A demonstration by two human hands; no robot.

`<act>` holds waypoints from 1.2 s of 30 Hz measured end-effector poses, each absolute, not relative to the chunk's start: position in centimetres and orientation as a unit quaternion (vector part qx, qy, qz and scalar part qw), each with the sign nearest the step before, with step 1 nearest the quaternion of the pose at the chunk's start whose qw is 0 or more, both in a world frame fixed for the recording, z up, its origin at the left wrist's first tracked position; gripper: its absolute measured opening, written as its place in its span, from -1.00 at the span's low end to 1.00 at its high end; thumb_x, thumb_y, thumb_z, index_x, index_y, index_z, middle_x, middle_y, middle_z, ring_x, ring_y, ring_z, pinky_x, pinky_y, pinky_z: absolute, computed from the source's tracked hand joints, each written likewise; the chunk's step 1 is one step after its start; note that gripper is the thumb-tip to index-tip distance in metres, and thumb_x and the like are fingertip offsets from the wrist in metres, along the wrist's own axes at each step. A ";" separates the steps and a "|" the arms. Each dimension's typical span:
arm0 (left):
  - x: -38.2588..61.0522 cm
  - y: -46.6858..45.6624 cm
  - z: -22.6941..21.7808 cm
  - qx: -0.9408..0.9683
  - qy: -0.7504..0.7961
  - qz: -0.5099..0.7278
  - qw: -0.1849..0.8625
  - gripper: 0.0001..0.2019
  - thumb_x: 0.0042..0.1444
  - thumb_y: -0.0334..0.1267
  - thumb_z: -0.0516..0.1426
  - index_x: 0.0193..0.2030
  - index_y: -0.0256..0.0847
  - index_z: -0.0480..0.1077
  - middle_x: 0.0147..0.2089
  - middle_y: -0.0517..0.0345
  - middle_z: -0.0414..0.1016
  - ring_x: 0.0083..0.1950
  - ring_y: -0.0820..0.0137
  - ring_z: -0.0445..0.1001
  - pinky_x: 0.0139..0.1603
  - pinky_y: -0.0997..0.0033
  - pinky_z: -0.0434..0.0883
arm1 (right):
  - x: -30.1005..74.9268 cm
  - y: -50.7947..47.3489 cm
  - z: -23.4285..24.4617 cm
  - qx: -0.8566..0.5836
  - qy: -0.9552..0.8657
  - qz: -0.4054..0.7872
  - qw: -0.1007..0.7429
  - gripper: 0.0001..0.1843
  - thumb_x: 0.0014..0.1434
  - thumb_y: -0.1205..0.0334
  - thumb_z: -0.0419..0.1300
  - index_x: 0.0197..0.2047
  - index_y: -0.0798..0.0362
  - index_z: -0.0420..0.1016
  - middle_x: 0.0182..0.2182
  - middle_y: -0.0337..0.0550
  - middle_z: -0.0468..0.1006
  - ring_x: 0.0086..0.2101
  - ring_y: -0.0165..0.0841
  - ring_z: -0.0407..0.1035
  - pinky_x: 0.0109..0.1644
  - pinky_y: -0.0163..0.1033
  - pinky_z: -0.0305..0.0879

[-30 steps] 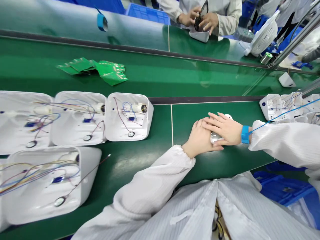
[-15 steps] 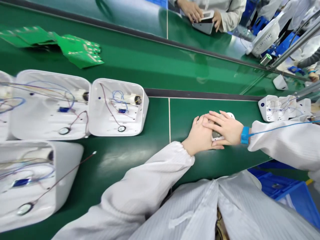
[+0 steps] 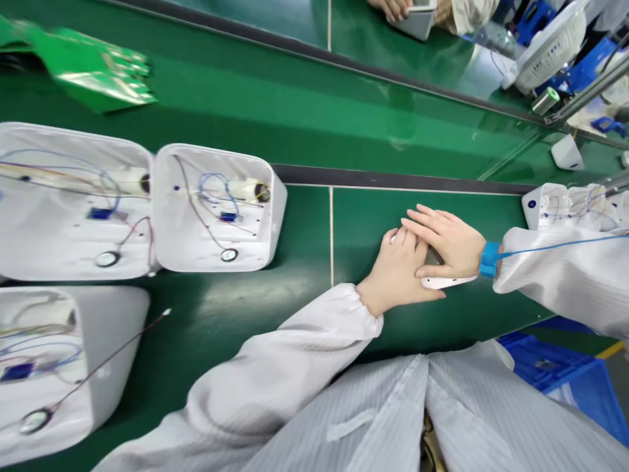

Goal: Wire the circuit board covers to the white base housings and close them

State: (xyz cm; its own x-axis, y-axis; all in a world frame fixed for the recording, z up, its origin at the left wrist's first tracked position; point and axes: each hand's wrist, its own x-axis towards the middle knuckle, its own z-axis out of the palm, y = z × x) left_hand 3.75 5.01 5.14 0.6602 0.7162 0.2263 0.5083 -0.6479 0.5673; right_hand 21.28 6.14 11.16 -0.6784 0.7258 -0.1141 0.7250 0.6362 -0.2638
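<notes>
My left hand (image 3: 397, 272) and my right hand (image 3: 448, 241) lie together on a small white part (image 3: 446, 282) on the green bench (image 3: 304, 288). The right hand's fingers are stretched flat over the left hand's fingers. The left hand curls round the part, most of which is hidden under both hands. A blue wrist strap (image 3: 489, 259) with a blue cord sits on my right wrist.
Open white housings with wires stand at the left (image 3: 216, 208), (image 3: 73, 200), (image 3: 54, 367) and more at the right edge (image 3: 570, 200). Green circuit boards (image 3: 93, 69) lie on the conveyor. Another person's hands (image 3: 393, 8) work on a white part across the belt. A blue crate (image 3: 565, 377) sits below right.
The view has swung so the housings and boards slid left and up. My hands stay pressed on the white part, whose near edge now shows more.
</notes>
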 end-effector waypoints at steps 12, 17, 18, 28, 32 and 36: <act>3.9 5.0 5.0 0.881 0.361 0.211 0.220 0.04 -0.25 0.21 0.34 0.27 -0.40 0.12 0.20 -0.41 0.27 0.24 -0.27 0.22 0.18 -0.18 0.21 | 20.8 12.1 10.2 -0.454 -0.864 0.217 0.026 -0.05 0.28 -0.38 -0.09 0.51 0.01 -0.21 0.44 0.03 0.00 0.40 0.07 -0.18 0.38 0.27 -0.05; 3.8 5.2 5.3 0.881 0.366 0.199 0.224 0.04 -0.25 0.21 0.34 0.28 -0.43 0.14 0.22 -0.45 0.25 0.25 -0.27 0.22 0.15 -0.15 0.24 | 20.8 12.3 9.7 -0.473 -0.851 0.222 0.060 -0.08 0.26 -0.38 -0.03 0.50 -0.10 -0.17 0.42 -0.02 0.06 0.37 0.08 -0.05 0.33 0.31 0.03; 3.8 5.2 5.3 0.879 0.368 0.205 0.225 0.06 -0.26 0.20 0.34 0.30 -0.43 0.13 0.23 -0.45 0.24 0.25 -0.26 0.21 0.16 -0.15 0.23 | 20.8 12.5 9.8 -0.473 -0.847 0.232 0.073 -0.08 0.26 -0.40 -0.03 0.49 -0.09 -0.12 0.41 -0.02 0.10 0.36 0.05 -0.02 0.34 0.29 0.04; 3.3 3.8 3.7 0.863 0.283 0.414 0.065 -0.11 0.00 0.22 0.19 0.36 -0.29 0.09 0.23 -0.35 0.30 0.23 -0.11 0.32 0.34 -0.22 0.05 | 23.1 2.8 11.4 -0.606 -0.618 0.292 0.407 -0.17 0.22 -0.27 0.16 0.41 -0.11 0.05 0.33 0.03 0.23 0.22 -0.07 0.28 0.22 0.07 0.33; 3.4 4.3 2.9 0.834 0.227 0.502 -0.026 -0.10 0.14 0.22 0.14 0.45 -0.26 -0.10 0.20 -0.32 0.34 0.28 -0.08 0.30 0.36 -0.38 -0.05 | 23.5 -3.5 10.4 -0.584 -0.613 0.344 0.406 -0.17 0.20 -0.13 0.26 0.41 -0.13 0.03 0.18 0.02 0.41 0.06 -0.06 0.44 0.10 0.12 0.42; 3.3 4.9 2.7 0.807 0.257 0.533 0.003 0.09 0.11 0.10 0.27 0.49 -0.28 -0.35 0.42 -0.49 -0.04 0.48 -0.21 -0.08 0.34 -0.38 0.05 | 22.5 -4.9 10.0 -0.571 -0.654 0.188 0.460 -0.08 0.09 -0.06 0.37 0.40 -0.17 0.03 0.23 0.04 0.32 0.17 0.02 0.32 0.20 0.20 0.31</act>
State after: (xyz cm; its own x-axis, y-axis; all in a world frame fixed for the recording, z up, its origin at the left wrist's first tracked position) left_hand 3.33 4.93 2.72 0.3009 0.4169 0.8577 0.4107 -0.8684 0.2780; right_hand 22.47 -4.94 10.02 0.0739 0.9190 0.3873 0.5739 0.2784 -0.7702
